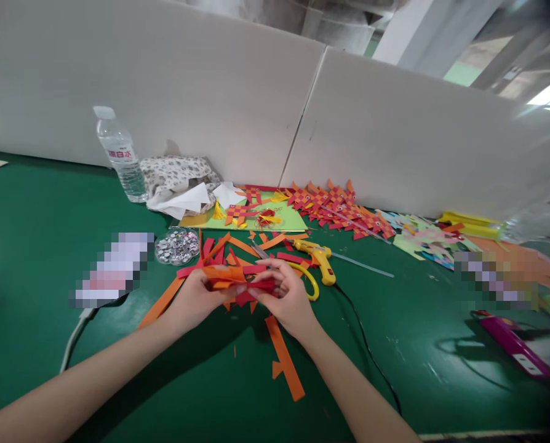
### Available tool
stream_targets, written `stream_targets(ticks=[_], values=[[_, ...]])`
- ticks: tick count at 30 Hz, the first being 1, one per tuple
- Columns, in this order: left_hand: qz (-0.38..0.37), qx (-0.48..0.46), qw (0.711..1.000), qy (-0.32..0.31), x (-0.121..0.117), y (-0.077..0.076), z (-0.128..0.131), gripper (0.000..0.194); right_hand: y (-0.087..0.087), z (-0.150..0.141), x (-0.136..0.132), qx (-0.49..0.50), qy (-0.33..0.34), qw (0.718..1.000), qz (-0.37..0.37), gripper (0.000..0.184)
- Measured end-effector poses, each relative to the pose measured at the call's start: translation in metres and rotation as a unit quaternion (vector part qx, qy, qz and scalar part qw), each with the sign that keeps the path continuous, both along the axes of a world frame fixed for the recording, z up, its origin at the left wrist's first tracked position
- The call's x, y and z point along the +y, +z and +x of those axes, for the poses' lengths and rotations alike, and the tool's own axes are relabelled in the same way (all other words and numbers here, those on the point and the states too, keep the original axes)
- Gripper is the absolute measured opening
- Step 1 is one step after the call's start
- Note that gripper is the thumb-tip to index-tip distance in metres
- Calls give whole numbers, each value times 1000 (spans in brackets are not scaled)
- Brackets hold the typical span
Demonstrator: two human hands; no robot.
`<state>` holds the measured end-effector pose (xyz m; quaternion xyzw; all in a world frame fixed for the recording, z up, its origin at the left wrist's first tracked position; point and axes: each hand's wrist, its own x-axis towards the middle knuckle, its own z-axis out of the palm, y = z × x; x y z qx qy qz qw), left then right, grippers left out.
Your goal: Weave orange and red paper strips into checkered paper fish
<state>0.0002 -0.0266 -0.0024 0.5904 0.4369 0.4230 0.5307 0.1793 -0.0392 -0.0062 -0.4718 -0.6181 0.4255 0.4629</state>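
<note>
Between my two hands are orange and red paper strips [224,275], raised above the green table. My left hand [196,296] is closed on the orange side of the strips. On the red side, my right hand [290,296] pinches with thumb and fingers. Loose orange and red offcuts [215,246] lie behind and under my hands. Scissors with yellow handles [312,284] rest just beyond my right hand, partly hidden by it. A yellow glue gun [320,255] lies to their right. One notched orange strip [285,360] lies nearer me.
Behind stand a water bottle [120,154], a cloth tissue pouch [178,178] and a tub of googly eyes [177,246]. Woven paper fish [334,206] are piled along the wall [210,92]. The glue gun's black cord [365,338] runs toward me; a purple power strip [515,344] lies right.
</note>
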Motion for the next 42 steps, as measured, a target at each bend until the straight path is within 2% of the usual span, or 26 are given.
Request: stream_targets(ticks=[2,3,5,9,12,16,18,22,26,32,36,39,42], values=[[136,40,990,-16,0,-2,-5,12,1,1,0,9,10,1000,17,37],[197,65,977,-37,0,-2,-8,13,2,1,0,16,19,999,24,36],[292,101,950,-39,-1,-3,-13,14,3,2,-1,28,37,999,28,36],[411,163,897,-30,-4,-5,-20,19,7,7,-2,81,43,996,-6,34],[463,180,867,-24,-4,-8,-22,24,9,9,-2,125,48,991,-19,33],[456,212,864,-30,-3,-10,-22,26,13,7,-5,98,15,995,26,19],[473,215,854,-23,-3,-11,-21,26,15,4,-8,51,0,997,61,23],[524,212,825,-11,-2,-11,-18,24,15,-1,-13,-43,34,991,120,35],[523,221,822,-25,-2,-12,-17,24,13,-3,-13,-93,33,985,144,33],[469,220,855,-17,-4,-10,-15,30,14,-2,-15,-92,64,982,155,39],[428,195,881,-55,-3,-7,-14,26,12,-2,-14,-49,22,986,159,47],[386,174,903,-71,-2,-7,-14,25,8,-2,-11,-15,-10,990,139,43],[311,141,938,-67,-1,-8,-12,20,6,1,-9,9,7,995,103,36]])
